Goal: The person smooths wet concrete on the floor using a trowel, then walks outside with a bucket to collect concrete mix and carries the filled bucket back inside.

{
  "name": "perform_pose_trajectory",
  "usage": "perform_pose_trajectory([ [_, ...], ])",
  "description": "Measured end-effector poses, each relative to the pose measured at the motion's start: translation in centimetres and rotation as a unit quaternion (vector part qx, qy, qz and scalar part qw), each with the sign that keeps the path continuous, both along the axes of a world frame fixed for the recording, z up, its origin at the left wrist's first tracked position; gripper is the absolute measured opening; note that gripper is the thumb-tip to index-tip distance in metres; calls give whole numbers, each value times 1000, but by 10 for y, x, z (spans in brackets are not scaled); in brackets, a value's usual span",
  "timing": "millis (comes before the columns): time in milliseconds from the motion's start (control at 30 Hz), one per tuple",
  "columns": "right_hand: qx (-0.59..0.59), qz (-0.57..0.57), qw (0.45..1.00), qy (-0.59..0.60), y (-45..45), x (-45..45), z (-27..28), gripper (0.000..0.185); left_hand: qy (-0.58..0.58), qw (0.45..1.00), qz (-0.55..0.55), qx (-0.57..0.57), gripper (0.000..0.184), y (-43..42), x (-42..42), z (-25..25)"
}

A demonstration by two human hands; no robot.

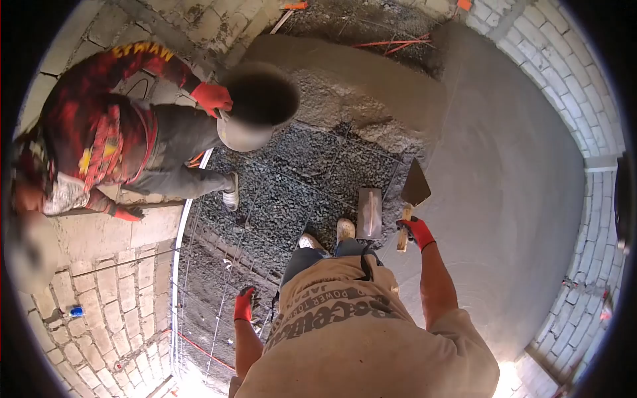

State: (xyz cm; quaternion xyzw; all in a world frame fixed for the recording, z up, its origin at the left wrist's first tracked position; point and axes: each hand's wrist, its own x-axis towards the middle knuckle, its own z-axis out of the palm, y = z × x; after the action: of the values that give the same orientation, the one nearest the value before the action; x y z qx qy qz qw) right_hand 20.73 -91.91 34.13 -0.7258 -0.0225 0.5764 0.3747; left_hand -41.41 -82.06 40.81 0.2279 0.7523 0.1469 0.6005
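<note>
Right hand (417, 231), red-gloved, has fingers closed round the wooden handle of a trowel (416, 184) – pointed blade aimed away from the body, held at the edge of the smooth grey concrete (504, 179). Left hand (245, 304), also red-gloved, hangs low over the wire mesh (222, 288), well apart from the trowel – too small to tell how far open it is or whether it holds anything. Flat float (369, 213), handle up, lies between the person's shoes (346, 229) and the trowel, not touched by either hand. Dark gravel (285, 176) beside it. Co-worker (113, 132) at left, one red glove at a blurred round thing (249, 136).
</note>
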Motion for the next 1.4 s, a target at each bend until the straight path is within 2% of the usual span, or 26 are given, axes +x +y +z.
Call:
perform_pose_trajectory([
  [133,-8,14,1000,2,-2,2,-1,28,4,1000,21,-21,23,-2,13,10],
  [233,-2,16,1000,-11,-5,1,-7,28,11,1000,17,-16,22,-5,12,4],
  [333,-18,38,999,-15,-7,4,-2,27,-25,1000,-1,4,22,-16,-6,-24],
  [667,-32,62,997,-18,-5,11,4,24,-17,999,48,-5,23,-29,12,-20],
  [733,-35,63,997,-26,-5,14,2,25,-28,999,22,30,21,-32,10,-25],
  [967,-46,98,994,-18,-2,24,2,26,-23,998,46,18,21,-44,16,-31],
  [1033,-27,80,996,-17,-1,22,0,25,-46,998,19,43,21,-45,20,-29],
  [1067,-27,84,996,-15,-1,21,0,25,6,996,-24,80,21,-46,24,-28],
  [1167,-36,106,993,-20,-2,24,-4,25,21,997,-52,56,22,-42,41,-2],
  [1300,-34,111,993,-17,-3,27,-12,23,54,995,-72,41,25,-41,35,-7],
  [1367,-42,112,993,-6,-3,28,-13,23,64,993,-48,83,28,-38,37,-11],
  [1400,-50,115,992,-5,-2,29,-14,24,81,989,-75,94,30,-34,37,-10],
])
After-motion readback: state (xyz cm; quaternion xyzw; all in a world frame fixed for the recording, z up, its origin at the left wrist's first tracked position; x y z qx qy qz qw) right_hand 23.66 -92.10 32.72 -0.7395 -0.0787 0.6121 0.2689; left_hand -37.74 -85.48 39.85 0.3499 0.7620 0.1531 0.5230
